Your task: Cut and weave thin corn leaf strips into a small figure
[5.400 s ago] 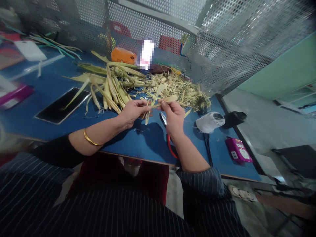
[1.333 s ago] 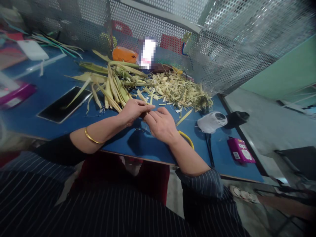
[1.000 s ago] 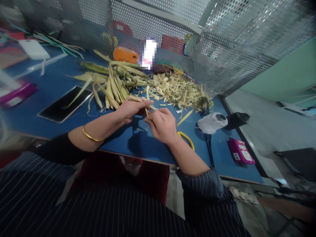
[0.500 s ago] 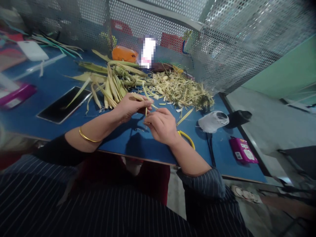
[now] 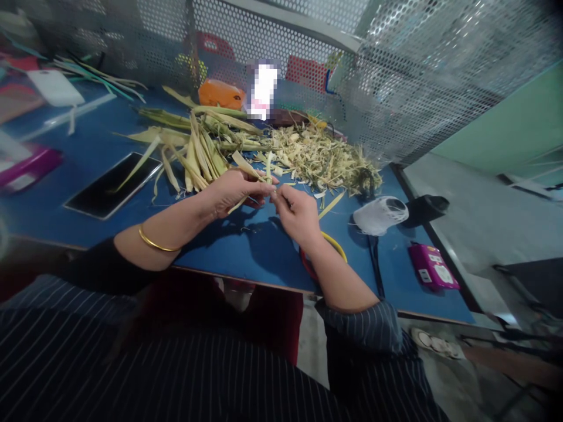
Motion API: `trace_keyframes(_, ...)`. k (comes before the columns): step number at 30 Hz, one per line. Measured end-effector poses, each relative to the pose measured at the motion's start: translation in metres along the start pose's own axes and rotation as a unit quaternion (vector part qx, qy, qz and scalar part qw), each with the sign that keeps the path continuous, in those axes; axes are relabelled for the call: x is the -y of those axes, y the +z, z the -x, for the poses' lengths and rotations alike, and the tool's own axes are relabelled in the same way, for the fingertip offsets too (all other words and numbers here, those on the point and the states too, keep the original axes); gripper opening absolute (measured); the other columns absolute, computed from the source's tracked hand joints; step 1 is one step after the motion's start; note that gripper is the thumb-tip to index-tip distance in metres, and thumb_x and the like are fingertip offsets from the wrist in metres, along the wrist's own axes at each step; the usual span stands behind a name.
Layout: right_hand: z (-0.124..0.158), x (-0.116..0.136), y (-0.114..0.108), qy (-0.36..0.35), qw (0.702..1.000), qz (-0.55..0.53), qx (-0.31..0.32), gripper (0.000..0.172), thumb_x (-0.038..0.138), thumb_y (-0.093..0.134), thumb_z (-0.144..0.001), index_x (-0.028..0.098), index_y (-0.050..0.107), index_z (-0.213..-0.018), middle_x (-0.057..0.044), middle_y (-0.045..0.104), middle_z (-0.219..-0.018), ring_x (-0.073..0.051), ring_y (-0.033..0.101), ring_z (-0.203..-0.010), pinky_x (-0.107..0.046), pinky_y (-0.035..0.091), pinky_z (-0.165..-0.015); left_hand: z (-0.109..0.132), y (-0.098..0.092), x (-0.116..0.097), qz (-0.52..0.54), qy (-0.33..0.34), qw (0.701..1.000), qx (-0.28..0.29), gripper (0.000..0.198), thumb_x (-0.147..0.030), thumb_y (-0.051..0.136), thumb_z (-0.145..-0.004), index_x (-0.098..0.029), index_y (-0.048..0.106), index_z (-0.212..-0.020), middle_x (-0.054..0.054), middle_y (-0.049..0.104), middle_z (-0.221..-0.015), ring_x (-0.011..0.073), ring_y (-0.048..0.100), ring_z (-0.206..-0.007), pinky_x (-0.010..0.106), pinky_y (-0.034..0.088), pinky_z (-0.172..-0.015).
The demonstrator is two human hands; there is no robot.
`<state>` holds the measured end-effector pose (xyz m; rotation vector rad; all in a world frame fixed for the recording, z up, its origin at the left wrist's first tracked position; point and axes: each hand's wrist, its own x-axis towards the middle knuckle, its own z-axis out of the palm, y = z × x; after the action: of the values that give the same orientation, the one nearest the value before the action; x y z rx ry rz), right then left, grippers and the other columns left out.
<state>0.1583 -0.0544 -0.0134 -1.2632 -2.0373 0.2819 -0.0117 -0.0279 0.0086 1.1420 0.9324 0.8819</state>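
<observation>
My left hand [image 5: 235, 190] is closed on a pale strip of dried husk [image 5: 247, 166], which sticks out above the fingers, with a narrow end showing below them. The fingers of my right hand [image 5: 299, 215] are pinched together against the left fingertips, at the same husk strip. What exactly lies between the right fingertips is too small to make out. Just behind my hands lies a bunch of long dried husks [image 5: 204, 155]. To its right spreads a heap of shredded husk bits [image 5: 325, 155]. Yellow and red loop handles [image 5: 338, 244], seemingly scissors, lie partly hidden under my right wrist.
A dark phone [image 5: 112, 186] lies left on the blue table [image 5: 229, 258], a husk strip across it. White [image 5: 373, 217] and black [image 5: 426, 210] thread spools and a purple packet [image 5: 433, 266] sit right. Behind are an orange packet [image 5: 220, 94] and a perforated metal screen [image 5: 281, 35].
My right hand has shifted slightly right and up, fingers now against the left fingertips. The husk strip sits differently in the left hand, and the red handle has come into view.
</observation>
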Motion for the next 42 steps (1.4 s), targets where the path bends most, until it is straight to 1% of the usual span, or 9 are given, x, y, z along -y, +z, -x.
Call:
trace_keyframes(6, -0.005, -0.001, -0.014, 0.036, 0.995, -0.078, 0.046, 0.028, 0.029, 0.051, -0.088, 0.02, 0.052, -0.062, 0.003, 0.049, -0.054, -0.011, 0.045, -0.055, -0.025, 0.031, -0.058, 0.002, 0.001, -0.005, -0.018, -0.021, 0.999, -0.017, 0.01, -0.009, 0.069, -0.079, -0.007, 0.067, -0.088, -0.001, 0.054, -0.059, 0.0031, 0.044, -0.045, 0.017, 0.032, -0.044)
trace_keyframes(11, -0.011, -0.008, -0.023, 0.103, 0.964, -0.233, 0.08, 0.025, 0.027, 0.056, -0.081, 0.019, 0.055, -0.058, 0.004, 0.048, -0.05, -0.011, 0.046, -0.051, -0.025, 0.034, -0.056, 0.001, -0.005, -0.01, -0.01, -0.032, 0.999, 0.009, 0.01, -0.007, 0.061, -0.084, -0.007, 0.069, -0.09, -0.001, 0.053, -0.058, 0.0, 0.031, -0.04, 0.017, 0.012, -0.039)
trace_keyframes(18, -0.011, -0.013, -0.011, 0.203, 0.909, -0.363, 0.018, 0.038, 0.056, 0.063, -0.078, 0.019, 0.066, -0.071, 0.0, 0.062, -0.068, -0.012, 0.054, -0.066, -0.026, 0.041, -0.064, 0.003, -0.003, -0.007, -0.016, -0.064, 0.995, 0.078, 0.016, -0.026, 0.068, -0.081, -0.01, 0.068, -0.078, 0.006, 0.062, -0.068, 0.0023, 0.031, -0.042, 0.02, 0.013, -0.04)
trace_keyframes(23, -0.009, -0.012, 0.003, 0.219, 0.87, -0.442, -0.027, 0.034, 0.049, 0.073, -0.071, 0.019, 0.06, -0.062, 0.003, 0.057, -0.058, -0.01, 0.05, -0.057, -0.026, 0.043, -0.063, 0.003, 0.004, 0.003, -0.044, -0.069, 0.993, 0.089, 0.027, -0.038, 0.069, -0.079, -0.011, 0.068, -0.08, 0.005, 0.061, -0.066, 0.0025, 0.028, -0.041, 0.021, 0.012, -0.04)
trace_keyframes(28, -0.011, -0.017, 0.009, 0.219, 0.884, -0.398, -0.107, 0.033, 0.042, 0.072, -0.071, 0.019, 0.056, -0.055, 0.002, 0.057, -0.056, -0.011, 0.05, -0.058, -0.027, 0.042, -0.064, 0.002, 0.009, 0.013, -0.075, -0.025, 0.995, 0.06, 0.023, -0.032, 0.068, -0.075, -0.01, 0.072, -0.08, -0.002, 0.049, -0.056, 0.0036, 0.027, -0.043, 0.022, 0.014, -0.042)
trace_keyframes(32, -0.013, -0.024, 0.01, 0.226, 0.887, -0.37, -0.159, 0.032, 0.04, 0.071, -0.071, 0.019, 0.055, -0.053, 0.002, 0.056, -0.054, -0.01, 0.047, -0.054, -0.026, 0.04, -0.06, 0.004, 0.01, 0.014, -0.099, -0.001, 0.992, 0.081, 0.022, -0.031, 0.069, -0.074, -0.009, 0.073, -0.076, -0.003, 0.045, -0.052, 0.0051, 0.031, -0.046, 0.022, 0.017, -0.044)
trace_keyframes(37, -0.012, -0.025, -0.003, 0.229, 0.932, -0.274, -0.064, 0.043, 0.051, 0.062, -0.079, 0.019, 0.054, -0.051, 0.001, 0.053, -0.051, -0.012, 0.048, -0.052, -0.028, 0.039, -0.058, 0.006, 0.007, 0.012, -0.121, -0.01, 0.987, 0.102, 0.028, -0.036, 0.069, -0.075, -0.01, 0.075, -0.084, -0.003, 0.045, -0.054, 0.0061, 0.032, -0.048, 0.023, 0.019, -0.046)
trace_keyframes(40, -0.01, -0.016, -0.015, 0.157, 0.976, -0.079, -0.128, 0.048, 0.055, 0.056, -0.085, 0.019, 0.055, -0.052, -0.001, 0.051, -0.054, -0.015, 0.051, -0.06, -0.03, 0.04, -0.065, 0.008, 0.006, 0.01, -0.138, -0.012, 0.983, 0.121, 0.034, -0.041, 0.064, -0.08, -0.01, 0.075, -0.089, -0.002, 0.045, -0.057, 0.0066, 0.032, -0.049, 0.023, 0.019, -0.046)
trace_keyframes(42, -0.008, -0.01, -0.019, 0.065, 0.985, -0.023, -0.159, 0.037, 0.051, 0.06, -0.084, 0.019, 0.062, -0.064, -0.003, 0.059, -0.07, -0.017, 0.056, -0.074, -0.031, 0.042, -0.075, 0.009, 0.007, 0.01, -0.153, -0.01, 0.979, 0.137, 0.031, -0.038, 0.062, -0.081, -0.01, 0.075, -0.085, -0.003, 0.043, -0.056, 0.0066, 0.032, -0.049, 0.023, 0.02, -0.047)
